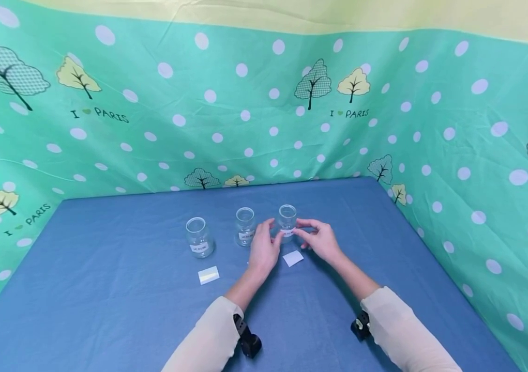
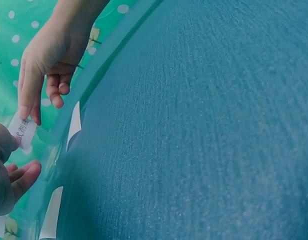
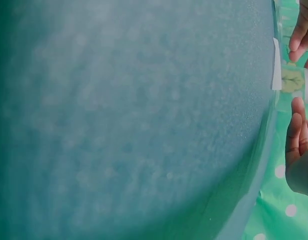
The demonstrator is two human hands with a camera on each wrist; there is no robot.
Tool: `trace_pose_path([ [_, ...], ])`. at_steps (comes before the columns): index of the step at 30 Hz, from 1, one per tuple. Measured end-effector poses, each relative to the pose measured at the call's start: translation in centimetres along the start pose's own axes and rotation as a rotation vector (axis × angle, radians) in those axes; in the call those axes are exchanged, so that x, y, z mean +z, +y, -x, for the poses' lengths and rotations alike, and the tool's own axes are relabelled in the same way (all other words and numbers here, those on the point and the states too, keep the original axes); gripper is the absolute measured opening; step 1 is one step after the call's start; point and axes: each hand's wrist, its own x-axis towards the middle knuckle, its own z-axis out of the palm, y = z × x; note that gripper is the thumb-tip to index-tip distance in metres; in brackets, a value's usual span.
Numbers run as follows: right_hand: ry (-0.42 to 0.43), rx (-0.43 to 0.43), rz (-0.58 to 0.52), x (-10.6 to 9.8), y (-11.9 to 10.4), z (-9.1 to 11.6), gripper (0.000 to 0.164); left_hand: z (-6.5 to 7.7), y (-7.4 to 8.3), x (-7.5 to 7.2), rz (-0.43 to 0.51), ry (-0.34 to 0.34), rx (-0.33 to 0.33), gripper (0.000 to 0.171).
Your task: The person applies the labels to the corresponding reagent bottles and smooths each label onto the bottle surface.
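Three clear glass jars with white printed labels stand upright in a row: a left jar (image 1: 197, 230), a middle jar (image 1: 244, 217) and a right jar (image 1: 287, 213). My left hand (image 1: 264, 250) is at the right jar's left side, its thumb on the label (image 2: 25, 131). From the other side, my right hand (image 1: 323, 242) holds the same jar, with thumb and index finger at the label's right end. In the right wrist view, the fingers of my right hand (image 3: 299, 135) show beside the jar (image 3: 292, 80). The fingers partly hide the jar's sides.
White paper pieces lie before the jars, one at left (image 1: 208, 275) and one at right (image 1: 293, 258); my left hand mostly hides another. A blue cloth (image 1: 119, 289) covers the table. A green dotted curtain (image 1: 152, 103) hangs behind and at the sides.
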Motion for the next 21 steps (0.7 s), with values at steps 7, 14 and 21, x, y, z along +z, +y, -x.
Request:
trace_pose_path([
  [7, -0.008, 0.023, -0.056, 0.0, 1.6, -0.7, 0.039, 0.1, 0.1, -0.2, -0.019, 0.003, -0.002, 0.038],
  [14, 0.007, 0.003, -0.021, 0.0, 1.7, -0.7, 0.04, 0.0, 0.1, -0.3, -0.019, 0.002, -0.002, 0.038],
  [21, -0.001, 0.004, -0.032, -0.1, 1.9, -0.7, 0.038, -0.1, -0.2, -0.2, -0.008, -0.005, -0.004, 0.04],
])
